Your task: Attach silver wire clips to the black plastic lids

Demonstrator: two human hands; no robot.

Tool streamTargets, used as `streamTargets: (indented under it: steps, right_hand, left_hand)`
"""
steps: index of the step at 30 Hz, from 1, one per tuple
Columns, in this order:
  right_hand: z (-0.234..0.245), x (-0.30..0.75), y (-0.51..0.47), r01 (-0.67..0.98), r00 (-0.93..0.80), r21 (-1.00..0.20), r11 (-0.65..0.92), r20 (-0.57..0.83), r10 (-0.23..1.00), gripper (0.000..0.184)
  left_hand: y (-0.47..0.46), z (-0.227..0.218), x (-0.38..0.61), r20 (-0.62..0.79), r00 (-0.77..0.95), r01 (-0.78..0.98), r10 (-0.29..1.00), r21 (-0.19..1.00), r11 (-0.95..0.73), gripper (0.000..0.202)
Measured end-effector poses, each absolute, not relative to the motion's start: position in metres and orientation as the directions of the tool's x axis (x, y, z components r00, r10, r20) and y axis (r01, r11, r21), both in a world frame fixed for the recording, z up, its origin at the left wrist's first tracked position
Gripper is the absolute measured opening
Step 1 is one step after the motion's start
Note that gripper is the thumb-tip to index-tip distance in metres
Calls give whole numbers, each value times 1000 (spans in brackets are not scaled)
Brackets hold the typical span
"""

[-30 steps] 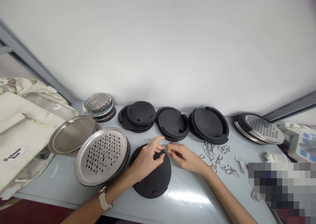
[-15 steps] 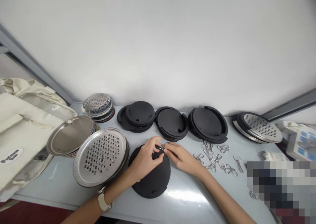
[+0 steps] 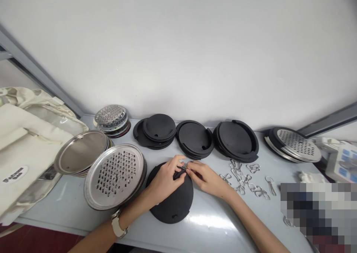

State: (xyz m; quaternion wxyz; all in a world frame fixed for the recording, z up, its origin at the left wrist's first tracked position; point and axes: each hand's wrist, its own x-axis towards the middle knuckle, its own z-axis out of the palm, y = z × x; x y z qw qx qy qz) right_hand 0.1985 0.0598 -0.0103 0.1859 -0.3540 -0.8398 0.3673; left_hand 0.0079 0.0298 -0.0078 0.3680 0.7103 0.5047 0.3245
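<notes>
Head | right hand (image 3: 205,178): fingertips clamped on metal clip (image 3: 184,166) | left hand (image 3: 167,177): over black disc (image 3: 174,204), grip unclear

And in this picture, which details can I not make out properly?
All in the head view:
Small metal piece: too small, partly covered by fingers.
Black disc, upper part: hidden by left hand.
Cream cloth: cut off by left edge.
Lower-right corner: pixelated.

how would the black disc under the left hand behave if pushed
The black disc would probably slide rather than roll, as it appears to lie flat on the smooth, shiny table. It looks fairly stiff, showing no visible sag or crease.
</notes>
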Motion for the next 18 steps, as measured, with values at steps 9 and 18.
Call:
streamTargets:
  steps: [9, 18]
  right_hand:
    - [-11, 199, 60, 461, -676, -747, 479, 54, 735, 26]
    - [-10, 198, 60, 454, -678, -752, 478, 56, 733, 26]
  left_hand:
    - [30, -10, 8, 106, 282, 479, 954, 845, -236, 43]
    - [29, -8, 8, 120, 287, 477, 950, 842, -251, 43]
